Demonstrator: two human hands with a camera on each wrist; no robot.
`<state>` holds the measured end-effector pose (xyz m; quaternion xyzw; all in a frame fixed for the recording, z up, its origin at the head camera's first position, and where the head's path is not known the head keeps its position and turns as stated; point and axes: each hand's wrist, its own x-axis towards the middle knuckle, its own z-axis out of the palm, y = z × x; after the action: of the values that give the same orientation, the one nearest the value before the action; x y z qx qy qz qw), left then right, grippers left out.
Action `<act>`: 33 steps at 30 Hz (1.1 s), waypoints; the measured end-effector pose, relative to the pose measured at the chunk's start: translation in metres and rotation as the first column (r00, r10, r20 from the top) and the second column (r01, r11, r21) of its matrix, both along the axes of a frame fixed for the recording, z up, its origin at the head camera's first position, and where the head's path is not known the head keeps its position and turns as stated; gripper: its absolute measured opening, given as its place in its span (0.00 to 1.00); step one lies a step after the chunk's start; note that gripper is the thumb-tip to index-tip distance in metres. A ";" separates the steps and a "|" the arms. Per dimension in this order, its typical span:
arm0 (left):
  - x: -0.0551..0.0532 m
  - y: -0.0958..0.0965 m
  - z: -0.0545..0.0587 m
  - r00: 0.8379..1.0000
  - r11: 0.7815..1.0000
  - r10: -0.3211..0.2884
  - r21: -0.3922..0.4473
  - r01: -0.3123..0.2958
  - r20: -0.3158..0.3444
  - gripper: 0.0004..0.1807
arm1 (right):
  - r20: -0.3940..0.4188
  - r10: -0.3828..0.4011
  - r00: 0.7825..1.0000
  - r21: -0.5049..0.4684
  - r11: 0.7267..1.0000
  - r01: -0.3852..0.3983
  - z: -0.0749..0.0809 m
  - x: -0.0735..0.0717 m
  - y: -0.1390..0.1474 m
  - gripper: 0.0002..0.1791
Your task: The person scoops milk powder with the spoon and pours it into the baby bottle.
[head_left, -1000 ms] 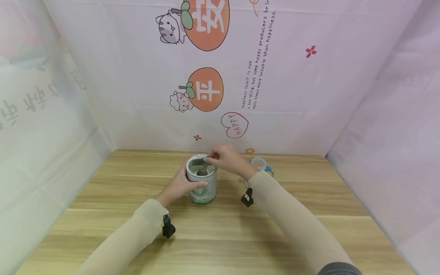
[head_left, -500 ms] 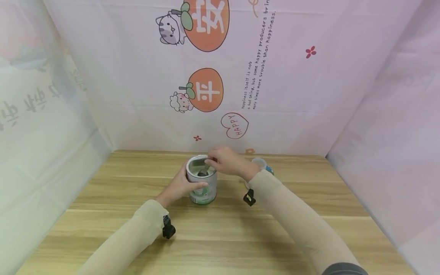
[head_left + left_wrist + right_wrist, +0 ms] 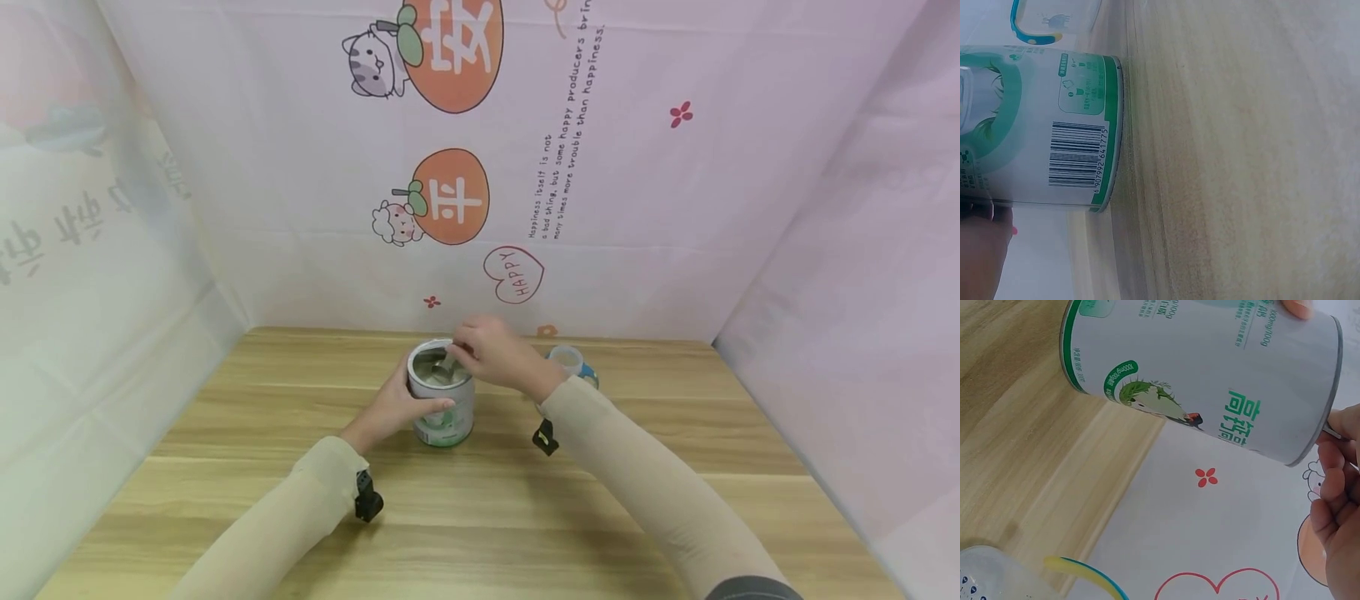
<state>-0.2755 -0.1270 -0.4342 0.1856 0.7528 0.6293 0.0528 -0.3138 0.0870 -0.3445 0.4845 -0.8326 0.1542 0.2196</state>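
Note:
A white-and-green milk powder can [image 3: 448, 421] stands upright and open-topped on the table. My left hand [image 3: 393, 408] grips its left side, thumb across the front. My right hand [image 3: 495, 354] is over the can's right rim and pinches the handle of a spoon [image 3: 442, 372], whose bowl is inside the can near the pale powder. In the right wrist view, a bit of the grey spoon handle [image 3: 1332, 432] shows between the fingers. Behind my right wrist stands a clear cup [image 3: 566, 358] with a blue and yellow handle, partly hidden by the sleeve.
The wooden table [image 3: 465, 533] ends just behind the can, at a white printed cloth [image 3: 615, 283] hung as a backdrop. Cloth walls also flank the left and right sides. A black wrist camera [image 3: 546, 437] hangs below my right wrist.
The spoon's bowl has shifted and tipped inside the can, now looking lighter where it was dark. My right hand has moved only slightly; the left hand and can have stayed in place.

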 end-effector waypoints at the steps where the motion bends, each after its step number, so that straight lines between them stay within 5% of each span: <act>1: 0.000 0.000 0.000 1.000 1.000 0.001 -0.001 -0.001 0.002 0.52 | -0.012 -0.002 1.000 0.001 1.000 0.002 0.000 0.000 -0.001 0.09; 8: 0.001 0.000 0.000 1.000 1.000 -0.001 0.002 0.001 0.006 0.51 | -0.063 0.004 0.998 0.042 0.999 -0.001 -0.003 0.002 -0.007 0.07; 27: 0.000 -0.001 -0.001 1.000 1.000 -0.004 0.004 0.004 -0.010 0.50 | 0.147 -0.006 0.989 0.202 0.979 -0.024 0.004 0.006 -0.011 0.10; 33: 0.000 -0.001 -0.001 1.000 1.000 -0.013 0.009 0.013 0.000 0.50 | 0.198 -0.073 0.977 0.268 0.963 0.018 0.006 0.009 -0.016 0.12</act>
<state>-0.2751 -0.1284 -0.4357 0.1907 0.7487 0.6324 0.0564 -0.3050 0.0714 -0.3383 0.4715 -0.8750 0.0857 0.0689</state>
